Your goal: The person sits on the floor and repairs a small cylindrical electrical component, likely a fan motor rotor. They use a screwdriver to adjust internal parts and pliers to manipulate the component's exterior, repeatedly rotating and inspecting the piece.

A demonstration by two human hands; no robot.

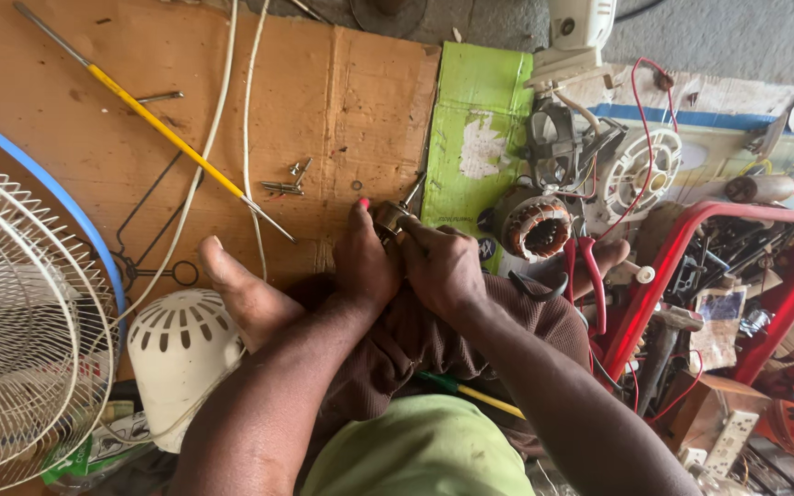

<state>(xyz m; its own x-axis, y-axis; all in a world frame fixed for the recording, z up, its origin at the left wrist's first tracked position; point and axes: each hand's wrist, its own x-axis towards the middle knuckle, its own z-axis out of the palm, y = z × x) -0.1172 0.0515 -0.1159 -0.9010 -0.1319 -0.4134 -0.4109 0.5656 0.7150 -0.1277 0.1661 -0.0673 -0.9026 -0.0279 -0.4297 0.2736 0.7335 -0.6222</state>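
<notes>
Both hands [406, 262] pinch small round metal part [390, 217].

Matt brown cardboard sheet [323, 101], scuffed. Small part [388, 217] in both hands: dull brownish metal. Motor stator [533, 227]: shiny copper windings. Dome cover [181, 354]: matt white plastic. Toolbox [691, 248]: glossy red metal.

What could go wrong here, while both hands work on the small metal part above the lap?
1. The small metal part is gripped between the left hand and right hand; it might slip and pinch a finger.
2. Loose screws lie on the cardboard and could roll away or get lost.
3. White cables run near the bare foot and may snag.
</notes>
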